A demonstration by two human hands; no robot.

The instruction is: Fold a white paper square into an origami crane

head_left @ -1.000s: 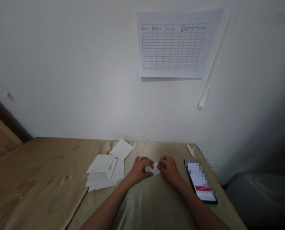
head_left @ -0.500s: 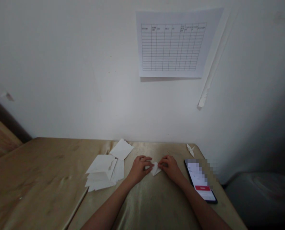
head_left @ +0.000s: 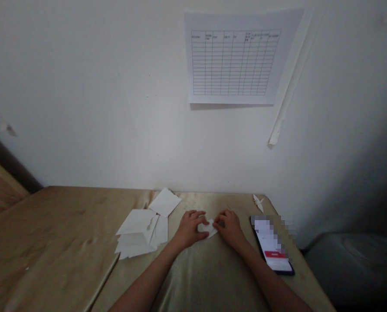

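Observation:
A small piece of folded white paper point(head_left: 212, 228) lies on the cloth-covered table between my two hands. My left hand point(head_left: 192, 228) is curled at its left side, with the thumb and a fingertip on the paper's edge and a gap between them. From the right, my right hand point(head_left: 227, 224) pinches the paper's upper right part between thumb and forefinger. My fingers cover part of the folds, so the exact shape cannot be made out.
Left of my hands lie a loose pile of white paper sheets point(head_left: 136, 238) and some squarish sheets point(head_left: 165, 202). A phone point(head_left: 271, 247) with a lit screen rests at the right, below a small folded paper bird point(head_left: 258, 203). A printed table sheet point(head_left: 232, 65) hangs on the wall.
My left thumb has moved down along the paper, widening its gap from the forefinger. My right fingertips have shifted slightly left over the paper.

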